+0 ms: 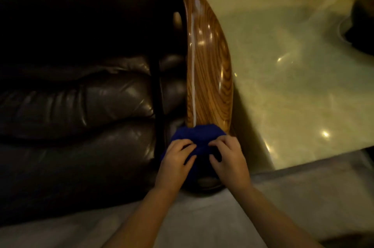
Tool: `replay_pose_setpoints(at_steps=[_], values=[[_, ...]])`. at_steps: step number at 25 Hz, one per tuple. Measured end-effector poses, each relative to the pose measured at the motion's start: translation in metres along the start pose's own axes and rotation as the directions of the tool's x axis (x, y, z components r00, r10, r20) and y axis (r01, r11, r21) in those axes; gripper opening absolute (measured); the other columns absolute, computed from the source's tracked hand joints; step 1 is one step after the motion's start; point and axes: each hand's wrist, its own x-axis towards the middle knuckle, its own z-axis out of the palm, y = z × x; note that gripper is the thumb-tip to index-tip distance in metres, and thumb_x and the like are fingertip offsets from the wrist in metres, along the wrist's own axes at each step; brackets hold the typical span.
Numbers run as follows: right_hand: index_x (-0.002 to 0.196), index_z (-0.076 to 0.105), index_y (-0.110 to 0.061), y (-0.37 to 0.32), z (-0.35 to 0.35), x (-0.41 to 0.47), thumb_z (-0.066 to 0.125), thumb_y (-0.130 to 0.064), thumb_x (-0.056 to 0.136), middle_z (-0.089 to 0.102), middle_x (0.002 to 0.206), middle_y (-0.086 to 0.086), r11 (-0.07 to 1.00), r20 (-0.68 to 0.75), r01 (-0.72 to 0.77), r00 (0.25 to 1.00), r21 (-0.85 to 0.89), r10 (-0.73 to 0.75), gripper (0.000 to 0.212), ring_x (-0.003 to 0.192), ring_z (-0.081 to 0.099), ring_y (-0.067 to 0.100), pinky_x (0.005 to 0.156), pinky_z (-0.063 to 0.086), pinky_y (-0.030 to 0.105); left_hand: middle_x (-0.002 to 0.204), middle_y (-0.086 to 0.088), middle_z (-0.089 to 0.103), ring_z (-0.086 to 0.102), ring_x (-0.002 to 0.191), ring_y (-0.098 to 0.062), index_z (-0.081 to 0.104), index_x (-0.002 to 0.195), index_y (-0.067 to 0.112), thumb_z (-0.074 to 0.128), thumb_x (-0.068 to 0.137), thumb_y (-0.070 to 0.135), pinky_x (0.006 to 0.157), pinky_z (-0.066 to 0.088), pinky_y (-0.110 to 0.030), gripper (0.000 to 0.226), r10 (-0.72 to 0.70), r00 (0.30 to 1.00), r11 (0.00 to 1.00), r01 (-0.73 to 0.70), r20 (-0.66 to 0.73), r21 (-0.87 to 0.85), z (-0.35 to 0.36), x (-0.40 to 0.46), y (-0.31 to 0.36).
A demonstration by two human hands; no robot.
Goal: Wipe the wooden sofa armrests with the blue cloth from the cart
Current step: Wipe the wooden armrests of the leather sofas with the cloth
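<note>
Head view, and I start with the dark blue bunched cloth (199, 136), which sits over the near end of the glossy, curved wooden armrest with bold brown grain (208, 69). The cloth wraps that near tip, so the tip itself is hidden from me; below the cloth I can only make out a dark rounded shape with a dull highlight, too dim to identify. The cloth's lower folds sink into shadow between the hands, and I cannot trace its edge there.

My left hand (176, 158) lies on the cloth's left side, fingers curled down into the fabric and thumb angled inward, holding it. My right hand (228, 156) mirrors it on the right side, fingers bent and pressed into the cloth, thumb pointing toward the left hand; it grips the fabric too. The fingertips of both hands nearly meet at the cloth's middle. Both bare forearms come up from the bottom edge of the frame and converge on the armrest.

A pale streak runs lengthwise along the armrest from its far end down to the cloth. Against the armrest's left edge is the dark brown padded leather sofa (81, 106), its upper part lost in darkness. Beside the armrest's right edge stands a pale green polished stone-look table (303, 65), with dark objects cut off at its far right corner. Grey floor (202, 223) lies beneath the arms.
</note>
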Motion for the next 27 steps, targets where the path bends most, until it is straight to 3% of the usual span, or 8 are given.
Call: replay_pose_setpoints(at_steps=[4,7,10,11,13,16,20,27], values=[[0.1,0.064,-0.006,0.005,0.002,-0.007,0.069,-0.007,0.071,0.06,0.099,0.011,0.998,-0.066,0.061,0.996,0.012,-0.06,0.03,0.099,0.045,0.016,0.087,0.036,0.02,0.122,-0.007,0.056,0.046,0.118,-0.018,0.061,0.116,0.008,0.06,0.081,0.012,0.104,0.032,-0.025,0.035,0.018,0.999,0.999,-0.017,0.027,-0.043,0.003,-0.008,-0.004],[0.101,0.066,-0.007,0.003,0.001,-0.011,0.051,-0.018,0.082,0.061,0.099,0.01,0.996,-0.141,0.056,0.989,0.069,-0.046,0.026,0.098,0.049,0.017,0.085,0.038,0.018,0.12,-0.008,0.058,0.049,0.116,-0.018,0.062,0.113,0.009,0.054,0.083,0.002,0.105,0.039,-0.033,0.032,-0.007,0.999,0.998,0.004,-0.044,-0.06,0.004,-0.008,0.0],[0.121,0.056,-0.013,0.003,0.005,-0.006,0.042,-0.021,0.088,0.058,0.119,0.013,1.0,-0.282,0.02,0.959,-0.007,-0.021,0.037,0.114,0.047,0.021,0.095,0.046,0.038,0.123,-0.008,0.056,0.047,0.118,-0.016,0.057,0.117,0.011,0.052,0.086,0.006,0.101,0.045,-0.038,0.032,-0.027,0.976,1.0,0.025,-0.217,-0.013,0.011,-0.001,0.004],[0.132,0.045,-0.017,0.003,0.008,-0.004,0.04,-0.024,0.09,0.049,0.134,0.015,0.999,-0.288,-0.005,0.958,-0.051,-0.01,0.043,0.126,0.039,0.023,0.104,0.039,0.043,0.134,-0.006,0.049,0.038,0.127,-0.012,0.048,0.127,0.014,0.048,0.088,0.011,0.107,0.038,-0.037,0.039,-0.055,0.969,0.998,0.05,-0.241,-0.028,0.015,0.002,0.005],[0.143,0.019,-0.026,0.003,0.018,0.001,0.035,-0.035,0.092,0.02,0.154,0.011,0.995,-0.207,-0.004,0.978,-0.102,-0.017,0.054,0.142,0.012,0.022,0.115,0.017,0.044,0.154,0.005,0.014,0.006,0.141,-0.004,0.013,0.142,0.024,0.032,0.091,0.024,0.116,0.015,-0.031,0.054,-0.085,0.98,0.995,0.074,-0.179,-0.069,0.025,0.008,0.008],[0.145,0.003,-0.028,0.008,0.042,0.002,0.025,-0.043,0.094,0.004,0.156,0.005,0.986,-0.147,0.017,0.988,-0.165,-0.042,0.057,0.144,-0.002,0.017,0.117,0.008,0.041,0.151,0.013,-0.018,-0.017,0.14,-0.002,-0.019,0.138,0.033,0.019,0.089,0.034,0.117,-0.002,-0.035,0.061,-0.094,0.989,0.996,0.092,-0.116,-0.023,0.048,0.013,0.007],[0.145,0.004,-0.023,0.015,0.053,0.02,0.025,-0.037,0.095,0.008,0.154,0.006,0.977,-0.216,0.011,0.975,-0.212,-0.058,0.056,0.143,0.002,0.019,0.115,0.008,0.039,0.152,0.005,-0.009,-0.009,0.141,-0.009,-0.018,0.138,0.031,0.025,0.088,0.03,0.114,0.002,-0.04,0.066,-0.099,0.974,0.994,0.107,-0.205,0.026,0.055,0.033,-0.001],[0.144,0.005,-0.026,0.016,0.034,0.068,0.024,-0.038,0.095,0.007,0.153,0.0,0.974,-0.217,0.039,0.972,-0.221,-0.088,0.054,0.143,0.002,0.016,0.116,0.01,0.039,0.15,0.017,-0.015,-0.014,0.14,-0.002,-0.019,0.135,0.041,0.024,0.087,0.036,0.116,0.008,-0.038,0.064,0.013,0.99,0.995,-0.027,-0.144,-0.095,0.03,0.093,-0.009]])
